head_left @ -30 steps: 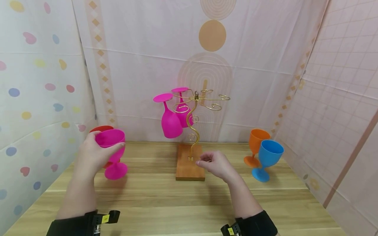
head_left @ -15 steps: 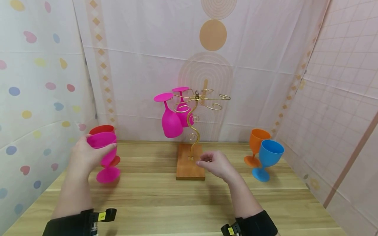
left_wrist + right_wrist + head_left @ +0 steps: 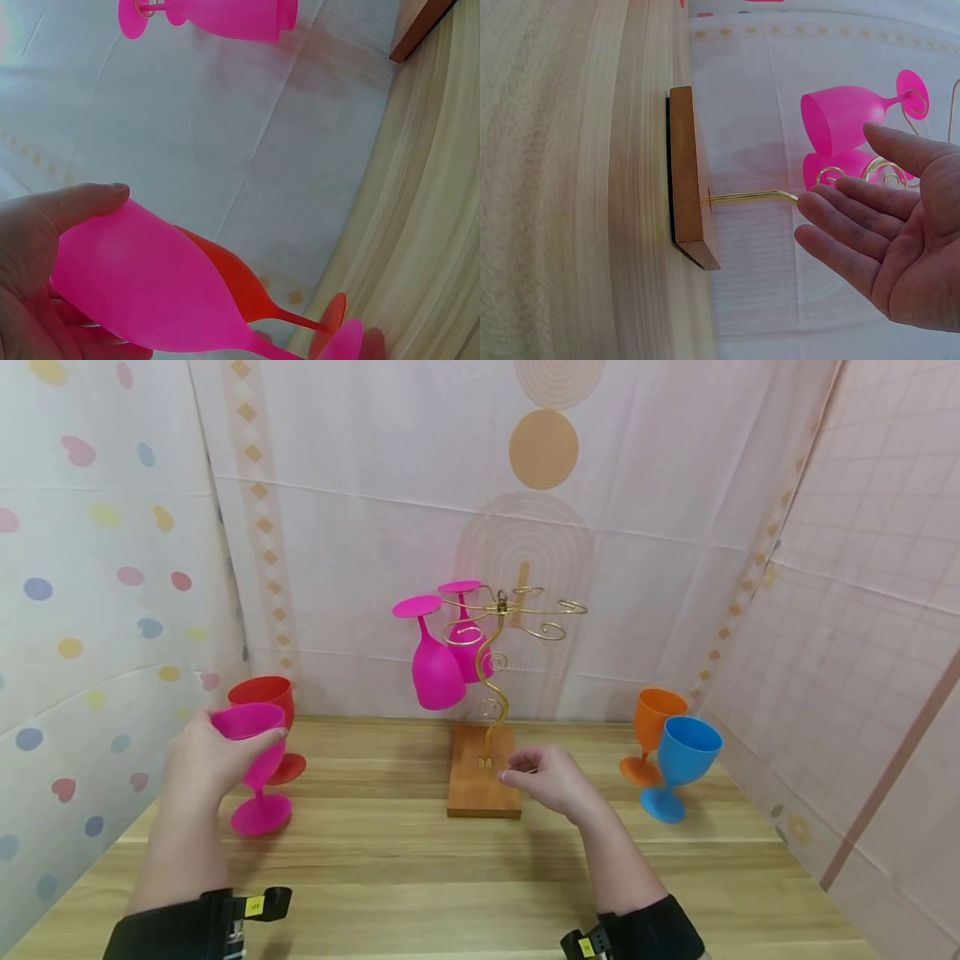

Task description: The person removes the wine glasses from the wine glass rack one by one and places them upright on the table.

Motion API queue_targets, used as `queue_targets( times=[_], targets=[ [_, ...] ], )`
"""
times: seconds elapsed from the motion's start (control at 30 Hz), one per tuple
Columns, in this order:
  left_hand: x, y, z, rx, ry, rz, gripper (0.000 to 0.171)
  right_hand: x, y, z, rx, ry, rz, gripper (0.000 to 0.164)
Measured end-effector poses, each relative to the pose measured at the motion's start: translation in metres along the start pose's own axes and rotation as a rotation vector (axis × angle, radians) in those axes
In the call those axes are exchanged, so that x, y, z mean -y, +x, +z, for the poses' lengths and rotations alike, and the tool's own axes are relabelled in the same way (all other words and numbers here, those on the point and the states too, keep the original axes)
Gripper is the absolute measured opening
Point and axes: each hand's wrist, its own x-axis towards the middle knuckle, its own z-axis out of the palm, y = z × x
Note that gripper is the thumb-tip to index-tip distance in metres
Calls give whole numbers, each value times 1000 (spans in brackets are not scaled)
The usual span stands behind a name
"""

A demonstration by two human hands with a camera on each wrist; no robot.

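My left hand [image 3: 201, 758] grips the bowl of an upright pink goblet [image 3: 261, 815] at the left of the table; whether its foot touches the wood I cannot tell. Thumb and fingers lie on either side of the bowl [image 3: 150, 285] in the left wrist view. Just behind stands a red goblet [image 3: 281, 695], partly hidden. My right hand [image 3: 551, 781] hovers beside the wooden base of a gold wire goblet rack [image 3: 501, 689]. With fingers loosely extended, that hand [image 3: 885, 232] holds nothing in the right wrist view. Two pink goblets [image 3: 437, 672] hang upside down from the rack's left arms.
On the right side of the table [image 3: 375, 868], an orange goblet [image 3: 651, 722] and a blue goblet [image 3: 684, 752] stand upright close together. The rack's wooden base [image 3: 480, 789] sits mid-table. Patterned cloths [image 3: 360, 543] hang behind and along both sides.
My left hand has carried the pink goblet left and toward me, uncovering more of the red one behind it. The right hand has stayed beside the rack.
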Motion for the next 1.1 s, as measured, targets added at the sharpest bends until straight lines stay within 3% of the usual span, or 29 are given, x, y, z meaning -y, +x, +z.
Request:
queue_targets(
  times=[0.77, 1.1],
  targets=[
    [15, 9, -1, 12, -25, -62, 118, 3, -1, 0, 0, -17, 26, 37],
    [21, 16, 0, 2, -28, -51, 120, 1, 0, 1, -3, -6, 24, 38]
  ],
)
